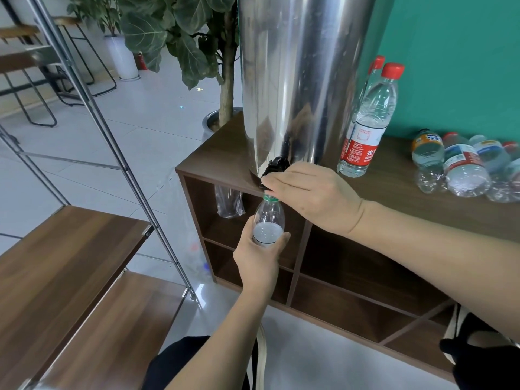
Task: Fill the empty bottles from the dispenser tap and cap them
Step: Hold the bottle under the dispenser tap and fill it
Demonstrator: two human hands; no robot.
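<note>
A tall steel dispenser [304, 74] stands on the brown shelf unit [222, 153]. Its black tap [277, 166] juts over the shelf's front edge. My left hand [259, 257] grips a small clear bottle [268, 218] with a green neck ring, holding it upright with its mouth right under the tap. The bottle's lower part looks whitish; I cannot tell its water level. My right hand [312, 192] rests on the tap with its fingers extended over the lever. Two capped red-label bottles [368, 119] stand right of the dispenser.
Several bottles [461, 167] lie on their sides at the shelf's right end. A potted plant [197, 38] stands behind the shelf's left corner. A metal-framed wooden rack [70, 263] is at my left. The shelf's cubbies hold a clear plastic sleeve [229, 204].
</note>
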